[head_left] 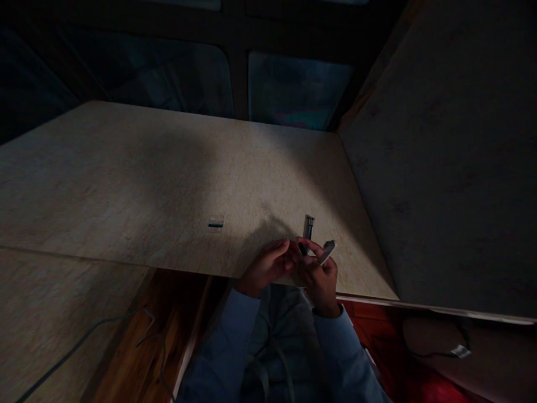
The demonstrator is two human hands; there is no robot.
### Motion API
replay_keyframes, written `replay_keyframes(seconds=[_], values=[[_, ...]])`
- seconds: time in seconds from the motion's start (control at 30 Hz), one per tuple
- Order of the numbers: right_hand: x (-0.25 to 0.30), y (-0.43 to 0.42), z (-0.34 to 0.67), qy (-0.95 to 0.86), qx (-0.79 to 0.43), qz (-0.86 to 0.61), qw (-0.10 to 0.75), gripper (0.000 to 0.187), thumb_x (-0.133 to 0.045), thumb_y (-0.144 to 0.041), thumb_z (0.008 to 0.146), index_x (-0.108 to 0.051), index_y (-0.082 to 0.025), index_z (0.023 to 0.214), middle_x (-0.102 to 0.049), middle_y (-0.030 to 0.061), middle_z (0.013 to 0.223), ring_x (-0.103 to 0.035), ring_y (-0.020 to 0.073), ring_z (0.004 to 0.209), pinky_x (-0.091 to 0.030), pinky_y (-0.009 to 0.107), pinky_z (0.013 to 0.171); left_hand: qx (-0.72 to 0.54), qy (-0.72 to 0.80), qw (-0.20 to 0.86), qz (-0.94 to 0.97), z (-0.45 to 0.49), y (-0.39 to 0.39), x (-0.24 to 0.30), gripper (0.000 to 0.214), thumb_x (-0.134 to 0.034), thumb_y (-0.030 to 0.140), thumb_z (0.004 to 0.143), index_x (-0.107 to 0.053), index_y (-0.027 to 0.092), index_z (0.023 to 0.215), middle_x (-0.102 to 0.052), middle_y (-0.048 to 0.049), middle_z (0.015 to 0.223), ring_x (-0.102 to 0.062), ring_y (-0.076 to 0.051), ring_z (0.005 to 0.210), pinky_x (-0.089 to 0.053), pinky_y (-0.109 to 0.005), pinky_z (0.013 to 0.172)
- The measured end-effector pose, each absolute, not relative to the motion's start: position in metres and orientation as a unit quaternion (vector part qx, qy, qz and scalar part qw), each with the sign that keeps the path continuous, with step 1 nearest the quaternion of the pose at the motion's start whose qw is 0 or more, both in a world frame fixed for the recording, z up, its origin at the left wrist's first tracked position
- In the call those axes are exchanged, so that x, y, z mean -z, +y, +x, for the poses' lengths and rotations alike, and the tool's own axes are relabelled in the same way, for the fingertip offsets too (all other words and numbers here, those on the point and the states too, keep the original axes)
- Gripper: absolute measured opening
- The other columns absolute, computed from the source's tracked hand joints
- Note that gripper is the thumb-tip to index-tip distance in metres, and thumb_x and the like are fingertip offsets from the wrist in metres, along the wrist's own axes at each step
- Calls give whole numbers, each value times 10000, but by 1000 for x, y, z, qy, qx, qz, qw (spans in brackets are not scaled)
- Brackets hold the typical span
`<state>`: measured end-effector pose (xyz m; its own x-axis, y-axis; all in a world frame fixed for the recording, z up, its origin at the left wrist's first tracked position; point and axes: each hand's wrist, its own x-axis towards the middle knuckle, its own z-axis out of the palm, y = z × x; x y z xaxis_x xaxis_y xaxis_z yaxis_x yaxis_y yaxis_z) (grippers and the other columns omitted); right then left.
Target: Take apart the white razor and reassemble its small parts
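In front of me, over the near edge of the table (247, 184), both hands are close together. My right hand (321, 277) is closed on a dark-handled tool with a T-shaped metal head, which looks like a razor (310, 225). A small pale, flat piece with a dark, brush-like end (328, 251) also sticks out between its fingers. My left hand (272, 266) has its fingers curled in, their tips at the right hand's fingertips; what they pinch is hidden. Left of the hands lies a small clear plastic case with a dark green strip (216, 221).
A dark upright panel (444, 168) bounds the table on the right. Behind it are dark-framed window panes (297, 89). A grey cable (84, 341) runs across the lower-left surface, and a seat (436, 341) stands at lower right. Light is dim.
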<state>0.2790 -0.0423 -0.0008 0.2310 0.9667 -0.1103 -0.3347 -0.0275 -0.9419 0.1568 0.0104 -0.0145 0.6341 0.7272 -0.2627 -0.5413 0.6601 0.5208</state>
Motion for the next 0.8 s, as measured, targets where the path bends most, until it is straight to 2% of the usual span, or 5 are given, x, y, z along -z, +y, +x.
replay_keyframes(seconds=[0.1, 0.33, 0.53, 0.67, 0.8], values=[[-2, -40, 275, -297, -574, -440, 623, 516, -727, -443, 768, -605, -141, 1168, -392, -78, 491, -207, 37, 376, -179, 182, 386, -356, 241, 881, 199, 156, 10, 14, 455, -861, 465, 678, -657, 94, 845, -592, -42, 711, -520, -81, 560, -407, -168, 508], [1, -39, 273, -284, -617, -394, 619, 508, -705, -444, 786, -591, -158, 1190, -266, -111, 437, -161, 54, 369, -175, 186, 376, -343, 221, 881, 242, 155, 11, 18, 435, -818, 473, 725, -597, 98, 730, -457, 19, 578, -360, -34, 441, -295, -155, 433], [3, -39, 273, -301, -621, -387, 612, 491, -703, -428, 800, -595, -157, 1196, -282, -110, 441, -154, 51, 378, -161, 189, 390, -341, 231, 880, 236, 156, 13, 21, 447, -826, 474, 704, -588, 96, 685, -435, 30, 529, -324, -31, 410, -271, -164, 409], [4, -39, 274, -306, -616, -407, 601, 551, -715, -450, 774, -587, -155, 1221, -325, -99, 483, -170, 48, 390, -168, 192, 393, -345, 259, 877, 213, 157, 14, 19, 474, -880, 460, 620, -574, 101, 661, -439, 34, 510, -348, -36, 407, -286, -158, 404], [3, -39, 274, -305, -625, -410, 590, 600, -710, -437, 788, -545, -159, 1293, -340, -97, 507, -187, 48, 402, -181, 194, 406, -349, 256, 880, 194, 158, 14, 16, 481, -875, 462, 624, -550, 107, 631, -402, 45, 474, -334, -42, 390, -296, -169, 393]])
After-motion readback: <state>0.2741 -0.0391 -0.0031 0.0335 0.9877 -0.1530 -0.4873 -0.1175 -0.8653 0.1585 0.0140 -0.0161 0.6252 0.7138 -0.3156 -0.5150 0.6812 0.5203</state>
